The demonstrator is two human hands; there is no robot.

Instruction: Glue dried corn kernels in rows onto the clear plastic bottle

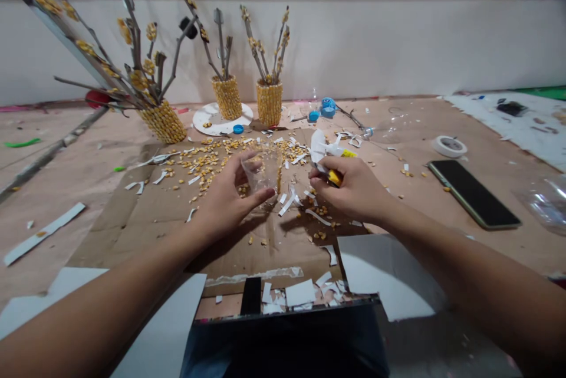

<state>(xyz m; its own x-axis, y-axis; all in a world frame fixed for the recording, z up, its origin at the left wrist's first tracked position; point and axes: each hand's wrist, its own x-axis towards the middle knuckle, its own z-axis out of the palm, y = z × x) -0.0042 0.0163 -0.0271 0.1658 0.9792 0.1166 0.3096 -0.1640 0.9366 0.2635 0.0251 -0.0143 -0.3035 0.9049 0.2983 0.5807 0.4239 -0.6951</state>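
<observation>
My left hand [230, 189] is curved around a clear plastic cup-like piece [262, 173], thumb on its near side. A strip of corn kernels runs down the right edge of this piece. In my closed right hand [354, 186] is a small yellow-and-black cutter [335, 177], mostly covered by the fingers. Just beyond that hand lies a white bottle with a yellow label [338, 148]. Loose corn kernels [203, 163] and white paper scraps [289, 202] are scattered about both hands on a flattened cardboard sheet [132, 219].
Kernel-covered pots with twigs stand behind: a large one [163, 121] at left, two smaller ones [226, 98] [269, 102] near a white disc [207, 115]. To the right are a phone [475, 194], a tape roll [450, 146] and a clear plastic bottle [548, 204].
</observation>
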